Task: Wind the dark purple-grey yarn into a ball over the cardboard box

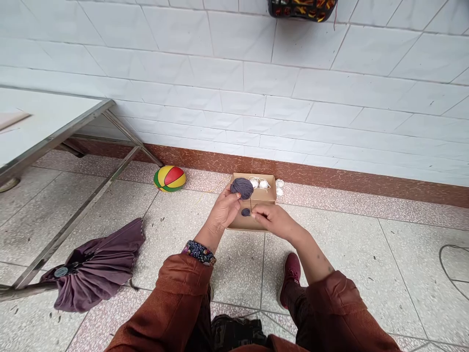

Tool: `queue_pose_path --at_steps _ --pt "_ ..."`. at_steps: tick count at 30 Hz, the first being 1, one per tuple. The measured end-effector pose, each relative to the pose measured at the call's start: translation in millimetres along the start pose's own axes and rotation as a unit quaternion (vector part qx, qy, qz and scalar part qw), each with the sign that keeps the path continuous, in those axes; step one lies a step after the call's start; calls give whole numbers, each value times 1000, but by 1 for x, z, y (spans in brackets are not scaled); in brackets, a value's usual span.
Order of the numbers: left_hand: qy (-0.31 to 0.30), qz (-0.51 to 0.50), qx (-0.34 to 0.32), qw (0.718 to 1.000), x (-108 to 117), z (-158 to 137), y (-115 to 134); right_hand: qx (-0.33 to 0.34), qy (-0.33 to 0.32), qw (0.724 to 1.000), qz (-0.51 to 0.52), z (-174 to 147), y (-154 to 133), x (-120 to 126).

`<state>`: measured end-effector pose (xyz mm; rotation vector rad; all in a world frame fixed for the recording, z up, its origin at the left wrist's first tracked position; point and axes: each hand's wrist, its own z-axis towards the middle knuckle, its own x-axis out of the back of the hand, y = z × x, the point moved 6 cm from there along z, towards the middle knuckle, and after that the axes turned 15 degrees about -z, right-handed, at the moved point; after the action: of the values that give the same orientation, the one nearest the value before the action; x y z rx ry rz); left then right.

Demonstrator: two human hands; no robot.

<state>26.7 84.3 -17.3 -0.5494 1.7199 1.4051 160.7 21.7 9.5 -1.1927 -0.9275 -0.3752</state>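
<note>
My left hand (226, 208) is closed around a ball of dark grey-purple yarn (242, 188), held over an open cardboard box (256, 224). To its right, my right hand (269, 217) is pinched shut at the end of a thin dark yarn strand (251, 203), which seems to run up to the ball. A smaller dark yarn ball (245, 212) lies in the near part of the box, just left of my right fingertips. White yarn balls (263, 184) sit in the far part, partly hidden by the held ball.
More white balls (279, 188) lie on the floor right of the box. A striped ball (170, 178) rests near the wall. At left are a metal-framed table (62, 115) and a folded purple umbrella (102, 274). A black basket (302, 9) hangs above.
</note>
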Motion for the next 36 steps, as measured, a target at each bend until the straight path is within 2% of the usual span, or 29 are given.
queue_pose_path --at_steps 3,6,10,13,16,19,21,25,28,32,36 --pt "28 61 -2 998 5 2 -1 89 -32 995 13 -3 -25 4" --pt "19 144 2 989 3 0 -3 99 22 992 72 -6 -34 24" --pt "-50 218 53 973 -6 -7 -10 32 156 978 135 -11 -19 54" --pt "-117 241 92 959 -14 -12 -15 -34 233 960 152 -16 1 63" --pt "-188 243 128 943 -23 -17 -22 -94 251 951 152 -17 20 60" --pt "-243 182 163 939 -35 -21 -28 -152 247 947 138 -16 37 50" --pt "-258 141 156 943 -41 -21 -27 -183 238 945 125 -14 49 43" --pt "-224 91 141 960 -37 -13 -27 -217 207 949 96 -12 66 23" --pt "-129 5 121 984 -23 4 -29 -215 160 961 64 -11 71 3" --pt "-34 -38 79 996 -10 24 -36 -96 113 989 6 -10 48 -9" --pt "-17 -3 69 997 -11 25 -41 6 75 997 -7 -14 8 6"
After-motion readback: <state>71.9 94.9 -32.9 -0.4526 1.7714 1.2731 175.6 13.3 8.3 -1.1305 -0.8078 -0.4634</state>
